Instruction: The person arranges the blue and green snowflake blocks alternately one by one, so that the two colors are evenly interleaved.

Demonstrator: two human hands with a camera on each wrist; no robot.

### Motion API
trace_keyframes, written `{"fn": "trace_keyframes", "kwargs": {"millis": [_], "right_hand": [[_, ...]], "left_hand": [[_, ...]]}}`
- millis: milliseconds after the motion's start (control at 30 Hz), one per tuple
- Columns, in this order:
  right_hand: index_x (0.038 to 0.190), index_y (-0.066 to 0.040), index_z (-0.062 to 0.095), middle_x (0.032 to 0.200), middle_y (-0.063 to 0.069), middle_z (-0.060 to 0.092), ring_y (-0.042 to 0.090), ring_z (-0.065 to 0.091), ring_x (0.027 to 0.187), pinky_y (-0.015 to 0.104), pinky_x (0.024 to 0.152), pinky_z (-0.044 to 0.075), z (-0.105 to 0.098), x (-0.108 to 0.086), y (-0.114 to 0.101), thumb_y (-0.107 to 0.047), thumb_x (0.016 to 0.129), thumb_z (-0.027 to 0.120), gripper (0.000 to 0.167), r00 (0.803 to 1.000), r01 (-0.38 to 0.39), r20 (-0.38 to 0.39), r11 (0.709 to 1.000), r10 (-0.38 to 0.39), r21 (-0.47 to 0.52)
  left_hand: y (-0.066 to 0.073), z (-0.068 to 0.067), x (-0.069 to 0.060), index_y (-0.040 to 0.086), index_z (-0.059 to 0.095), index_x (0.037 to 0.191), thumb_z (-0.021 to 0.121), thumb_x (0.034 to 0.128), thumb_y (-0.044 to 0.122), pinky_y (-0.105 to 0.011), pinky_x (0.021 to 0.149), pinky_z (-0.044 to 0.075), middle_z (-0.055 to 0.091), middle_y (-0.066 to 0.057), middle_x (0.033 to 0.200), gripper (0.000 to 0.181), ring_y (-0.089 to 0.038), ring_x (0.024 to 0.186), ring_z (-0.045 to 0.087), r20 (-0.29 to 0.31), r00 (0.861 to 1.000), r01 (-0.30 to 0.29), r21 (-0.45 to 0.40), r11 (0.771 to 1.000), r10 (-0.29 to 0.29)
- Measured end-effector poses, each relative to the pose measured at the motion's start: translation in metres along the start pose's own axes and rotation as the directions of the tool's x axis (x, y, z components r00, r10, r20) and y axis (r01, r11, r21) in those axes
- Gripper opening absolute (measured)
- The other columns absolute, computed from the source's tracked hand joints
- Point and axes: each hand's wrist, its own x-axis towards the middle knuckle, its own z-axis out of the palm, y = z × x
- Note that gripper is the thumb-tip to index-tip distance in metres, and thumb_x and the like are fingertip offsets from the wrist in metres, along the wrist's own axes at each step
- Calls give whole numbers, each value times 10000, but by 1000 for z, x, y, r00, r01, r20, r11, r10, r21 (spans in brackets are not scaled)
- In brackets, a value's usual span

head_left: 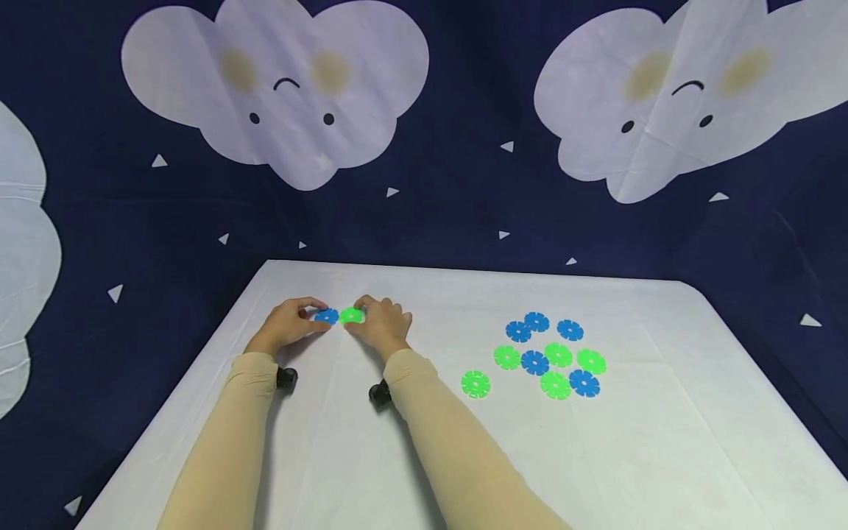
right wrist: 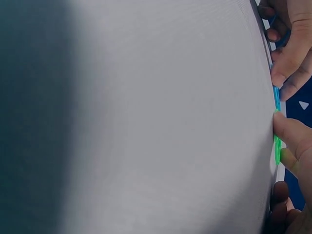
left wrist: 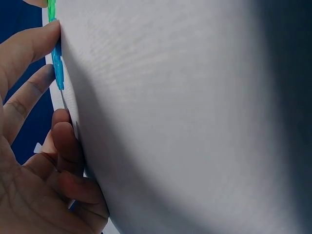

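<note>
At the far left of the white table, my left hand [head_left: 288, 324] pinches a blue notched disc [head_left: 327, 316] between thumb and finger. Beside it, a green notched disc [head_left: 352, 315] is pinched by my right hand [head_left: 384, 324]. The two discs lie flat, edge to edge; whether their slots interlock cannot be told. In the left wrist view the blue disc [left wrist: 58, 68] shows edge-on under the thumb, other fingers curled near the tabletop. From the right wrist the green disc [right wrist: 278, 148] also appears edge-on, meeting the blue one.
Several loose blue discs [head_left: 570, 330] and green discs [head_left: 506, 358] lie scattered right of centre on the white table [head_left: 662, 442]. One green disc [head_left: 475, 384] sits nearest my right forearm. A dark blue cloth with cloud prints [head_left: 278, 147] hangs behind the table.
</note>
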Motion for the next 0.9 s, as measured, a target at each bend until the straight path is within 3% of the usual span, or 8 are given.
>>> {"fn": "trace_keyframes", "kwargs": {"millis": [300,467,600,733,900], "right_hand": [[1440,-352,640,1325,31,718,285,663,1211,461,987,465,-4,0,2,-585,921,798,590,1000,5,6,997,-5,79],[1496,-262,580,1467,39,692,299,653,1328,531,1113,449,-16,3,9,-517,923,821,672,998,7,58,978,-20,208],[1497,-190,574,1505,78,663,304,606,1411,542,1206,449,-32,5,17,-438,961,804,634,989,29,128,955,-70,294],[1434,-132,625,1414,123,689,290,653,1301,443,1130,534,-52,9,33,-362,988,781,525,969,89,183,929,-164,358],[1397,-102,658,1225,122,736,235,686,1066,359,937,561,-79,18,68,-327,1004,756,463,939,159,221,901,-264,403]], "left_hand": [[-2,-2,3,114,665,1429,820,937,329,-456,882,472,604,-217,1194,559,-338,1046,536,10,1000,7,4,1000,-7],[-3,-3,4,126,535,1544,829,926,356,-389,826,456,588,-164,1087,722,-288,956,539,16,999,-27,10,1000,27],[-2,-3,5,95,489,1563,831,923,352,-434,874,498,598,-207,1144,770,-318,1003,560,-9,999,-52,16,999,52],[3,-2,5,47,583,1485,845,919,309,-561,1007,516,596,-285,1278,677,-405,1150,575,-28,993,-114,40,993,115],[16,0,8,67,669,1416,866,894,282,-658,1107,477,601,-272,1375,597,-458,1300,584,-17,980,-194,116,974,197]]}}
